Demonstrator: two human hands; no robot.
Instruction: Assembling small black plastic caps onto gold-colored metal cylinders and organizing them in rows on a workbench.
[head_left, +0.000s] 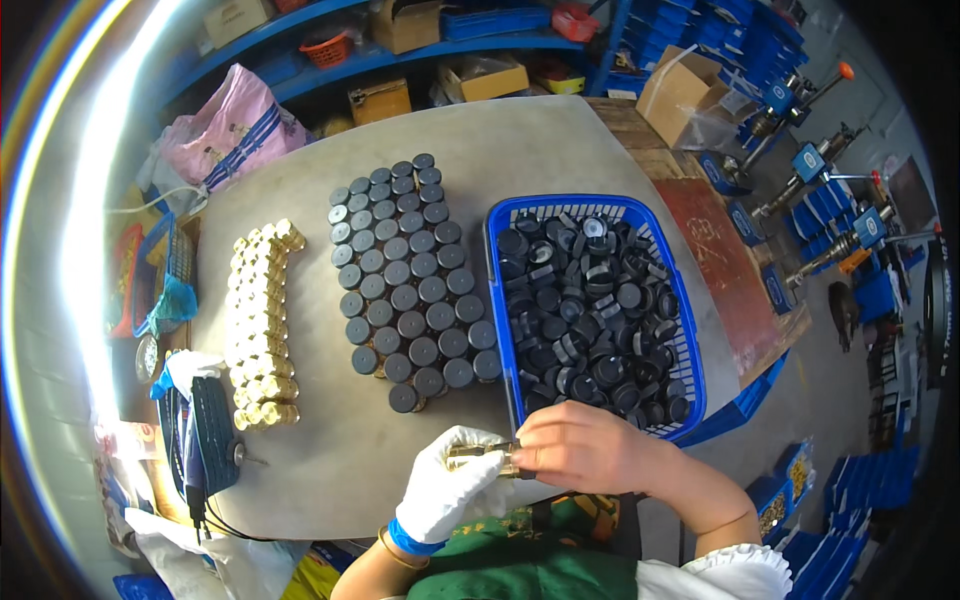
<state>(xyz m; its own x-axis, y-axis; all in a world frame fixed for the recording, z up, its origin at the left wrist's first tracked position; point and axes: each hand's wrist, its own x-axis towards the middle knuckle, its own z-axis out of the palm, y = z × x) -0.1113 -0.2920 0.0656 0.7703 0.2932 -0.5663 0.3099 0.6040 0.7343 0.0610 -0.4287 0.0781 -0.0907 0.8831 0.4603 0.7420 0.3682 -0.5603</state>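
Note:
In front of my body, my left hand point(452, 484), in a white glove with a blue cuff, is closed around a small brass fitting point(480, 452). The bare fingers of my right hand point(575, 447) pinch the right end of this fitting, where a dark part shows; the fingers hide its shape. Just beyond my right hand stands a blue plastic basket point(497, 290) heaped with round black caps point(585, 330). Left of it, brass pieces topped with black caps point(404, 297) stand upright in close rows. Further left, bare brass fittings point(262, 325) form a narrow block.
Everything stands on a grey tabletop point(320, 450). A dark tool basket point(215, 425) with cables sits at the left edge, near a pink bag point(225, 125). Beyond are blue shelves point(330, 75) and a cardboard box point(690, 95). Blue-bodied hand presses point(808, 163) line the right.

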